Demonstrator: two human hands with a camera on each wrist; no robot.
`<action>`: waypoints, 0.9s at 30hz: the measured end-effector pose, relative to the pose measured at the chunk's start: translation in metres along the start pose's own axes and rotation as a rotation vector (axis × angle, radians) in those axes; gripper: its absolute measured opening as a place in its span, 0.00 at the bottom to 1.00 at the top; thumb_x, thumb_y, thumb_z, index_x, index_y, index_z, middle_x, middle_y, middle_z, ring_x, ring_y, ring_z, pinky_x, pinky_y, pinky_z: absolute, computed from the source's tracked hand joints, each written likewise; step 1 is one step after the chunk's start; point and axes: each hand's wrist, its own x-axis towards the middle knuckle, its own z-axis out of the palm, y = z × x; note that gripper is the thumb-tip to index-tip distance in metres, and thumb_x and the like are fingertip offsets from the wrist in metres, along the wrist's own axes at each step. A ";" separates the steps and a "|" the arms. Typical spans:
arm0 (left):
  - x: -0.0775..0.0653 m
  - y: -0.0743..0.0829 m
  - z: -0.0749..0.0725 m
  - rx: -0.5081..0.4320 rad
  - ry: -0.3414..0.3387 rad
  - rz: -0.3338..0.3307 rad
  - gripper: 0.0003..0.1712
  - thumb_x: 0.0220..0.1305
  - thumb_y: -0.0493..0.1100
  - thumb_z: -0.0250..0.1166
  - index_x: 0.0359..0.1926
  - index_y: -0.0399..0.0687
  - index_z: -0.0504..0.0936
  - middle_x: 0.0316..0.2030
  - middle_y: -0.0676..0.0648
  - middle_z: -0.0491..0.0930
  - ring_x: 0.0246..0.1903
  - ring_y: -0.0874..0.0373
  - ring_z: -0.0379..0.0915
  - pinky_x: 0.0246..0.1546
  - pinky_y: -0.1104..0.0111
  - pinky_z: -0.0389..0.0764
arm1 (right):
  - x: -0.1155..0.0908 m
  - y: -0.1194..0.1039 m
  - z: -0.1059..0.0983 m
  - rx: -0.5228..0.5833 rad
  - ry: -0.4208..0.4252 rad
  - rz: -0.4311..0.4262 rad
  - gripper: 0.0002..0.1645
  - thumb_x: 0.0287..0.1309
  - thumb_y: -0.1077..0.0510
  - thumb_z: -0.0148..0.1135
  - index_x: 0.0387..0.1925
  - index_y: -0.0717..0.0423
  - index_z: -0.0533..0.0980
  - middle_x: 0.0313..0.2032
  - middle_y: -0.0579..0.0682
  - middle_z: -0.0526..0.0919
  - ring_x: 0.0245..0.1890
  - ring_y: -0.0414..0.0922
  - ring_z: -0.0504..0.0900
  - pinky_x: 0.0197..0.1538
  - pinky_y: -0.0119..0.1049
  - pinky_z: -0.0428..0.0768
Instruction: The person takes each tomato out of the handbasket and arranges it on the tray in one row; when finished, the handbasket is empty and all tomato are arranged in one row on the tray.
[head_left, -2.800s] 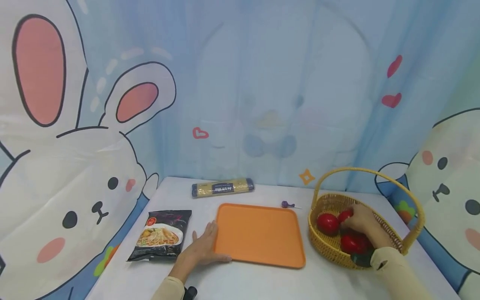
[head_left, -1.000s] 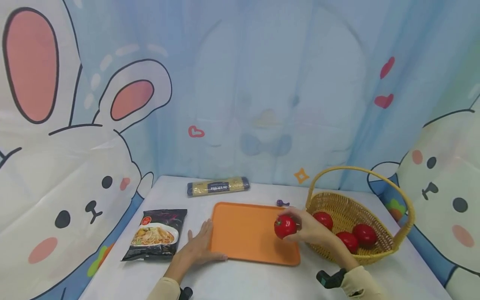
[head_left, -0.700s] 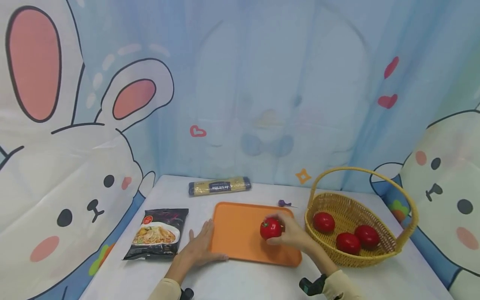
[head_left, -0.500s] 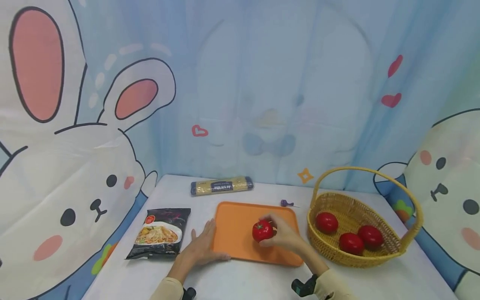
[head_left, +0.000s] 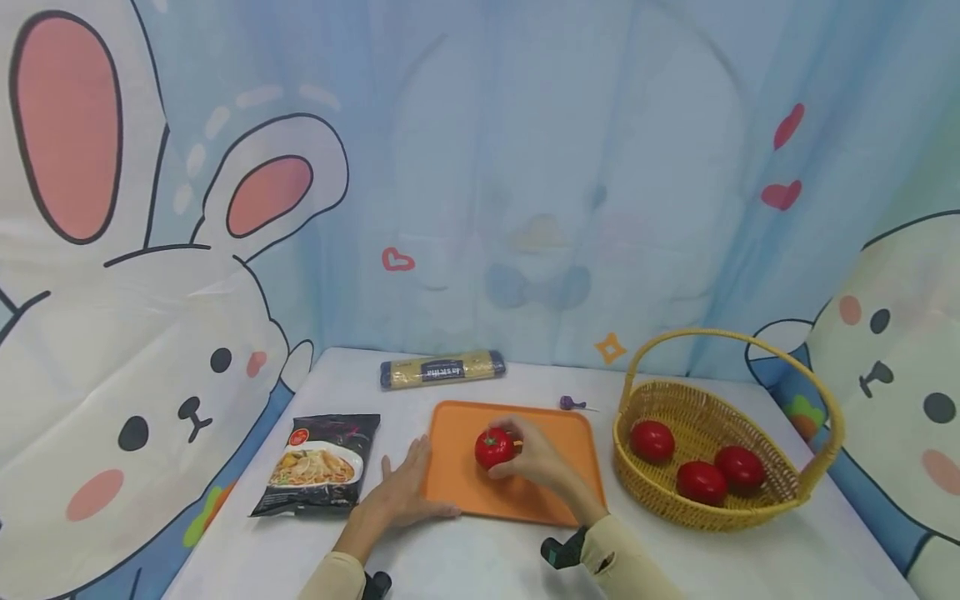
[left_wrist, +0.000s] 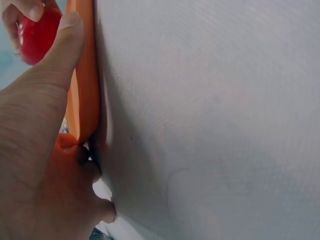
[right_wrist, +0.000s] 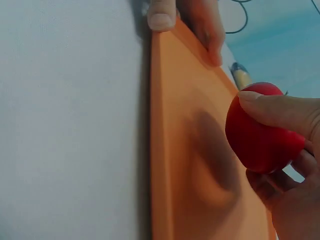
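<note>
"What are you holding, and where is it?"

"A round, glossy red tomato [head_left: 492, 448] with a green stalk. I have it just above the rectangular orange tray [head_left: 456, 421], and its shadow falls on the tray's surface."

"How is your right grip [head_left: 534, 458] set?"

"Grasping the tomato, with my thumb on one side of it and my fingers on the other."

"And your left grip [head_left: 405, 492]?"

"Relaxed and clasping nothing. My fingers lie spread at the tray's left edge, and my thumb reaches along the near edge, touching it."

"What stands on either side?"

"To my right, a yellow woven basket [head_left: 675, 515] with a tall arched handle. It holds three glossy red, rounded fruits [head_left: 652, 440]: two close together, one farther left. To my left, near my hand, lies a black plastic packet [head_left: 318, 467] printed with a plate of noodles."

"And farther off?"

"Beyond the tray, a long gold and dark blue packet [head_left: 442, 369]. By the tray's far right corner there's a small purple object [head_left: 568, 403] with a thin pointed tip; I can't tell what it is. Everything sits on a white counter [head_left: 465, 571], before a pale blue curtain [head_left: 525, 125] with a cartoon rabbit at the left."
</note>
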 end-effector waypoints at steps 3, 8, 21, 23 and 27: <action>0.000 -0.001 0.000 0.002 -0.002 -0.001 0.75 0.58 0.71 0.78 0.84 0.29 0.48 0.84 0.30 0.48 0.84 0.35 0.43 0.77 0.24 0.35 | 0.004 0.004 0.009 0.024 -0.017 -0.022 0.40 0.43 0.70 0.87 0.59 0.58 0.78 0.57 0.55 0.86 0.60 0.59 0.83 0.66 0.60 0.83; 0.000 -0.001 0.000 -0.004 -0.006 -0.004 0.75 0.58 0.71 0.78 0.84 0.29 0.49 0.84 0.30 0.48 0.84 0.35 0.43 0.76 0.23 0.35 | 0.009 0.007 0.026 0.058 0.000 -0.067 0.42 0.40 0.71 0.87 0.58 0.61 0.76 0.57 0.59 0.86 0.61 0.61 0.84 0.68 0.60 0.81; 0.000 0.000 0.000 -0.016 0.010 -0.002 0.75 0.57 0.70 0.79 0.84 0.28 0.49 0.84 0.29 0.51 0.84 0.35 0.44 0.75 0.22 0.36 | 0.021 -0.010 0.052 0.027 -0.015 -0.063 0.49 0.49 0.68 0.86 0.72 0.66 0.72 0.66 0.64 0.81 0.68 0.65 0.78 0.71 0.61 0.78; 0.000 -0.001 0.000 -0.021 0.011 -0.001 0.75 0.57 0.70 0.79 0.84 0.28 0.49 0.83 0.29 0.51 0.84 0.35 0.44 0.75 0.22 0.36 | 0.022 -0.012 0.055 0.024 0.000 -0.058 0.48 0.48 0.68 0.86 0.70 0.66 0.74 0.65 0.65 0.81 0.67 0.65 0.79 0.70 0.61 0.79; 0.001 -0.002 0.000 -0.019 0.021 0.008 0.75 0.57 0.69 0.79 0.84 0.28 0.48 0.82 0.29 0.54 0.84 0.34 0.44 0.75 0.22 0.36 | 0.023 -0.017 0.062 -0.003 0.045 -0.057 0.46 0.49 0.67 0.86 0.69 0.66 0.75 0.64 0.65 0.82 0.66 0.65 0.79 0.69 0.61 0.80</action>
